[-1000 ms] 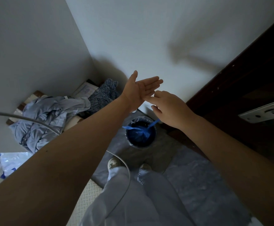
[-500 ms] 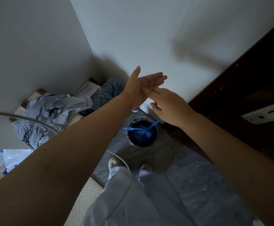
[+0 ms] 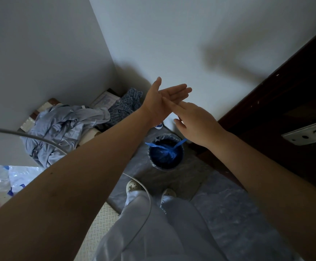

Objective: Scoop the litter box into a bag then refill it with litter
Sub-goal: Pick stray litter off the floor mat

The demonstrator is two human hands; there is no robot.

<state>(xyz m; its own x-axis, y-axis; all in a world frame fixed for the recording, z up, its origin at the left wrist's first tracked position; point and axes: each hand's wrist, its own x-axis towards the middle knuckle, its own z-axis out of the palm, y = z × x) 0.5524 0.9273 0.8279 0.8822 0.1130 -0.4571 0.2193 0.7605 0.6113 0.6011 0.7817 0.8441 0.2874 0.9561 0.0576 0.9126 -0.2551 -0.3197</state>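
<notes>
Here, seen from above, a person stands in a dim corner of a room with both bare arms stretched forward. The left hand is held palm up, its fingers straight and close together, thumb pointing up, holding nothing. The right hand is palm down, and its straight fingers lie across the left palm, touching it; this hand also holds nothing.

Directly below the hands, on the floor, stands a small round bin. Inside it sits a blue bag, its top gathered into a knot with two loose ends sticking out over the rim. The bin stands on grey plastic sheeting spread over the floor, just ahead of the person's pale shoes and loose pale trousers.

To the left, in the corner where two white walls meet, lies a crumpled pile of light blue clothes, with a darker patterned garment beside it. A thin white cable curves in from the left edge, passes behind the left forearm and runs down over the trousers. On the right is a dark wooden door with a metal latch plate.
</notes>
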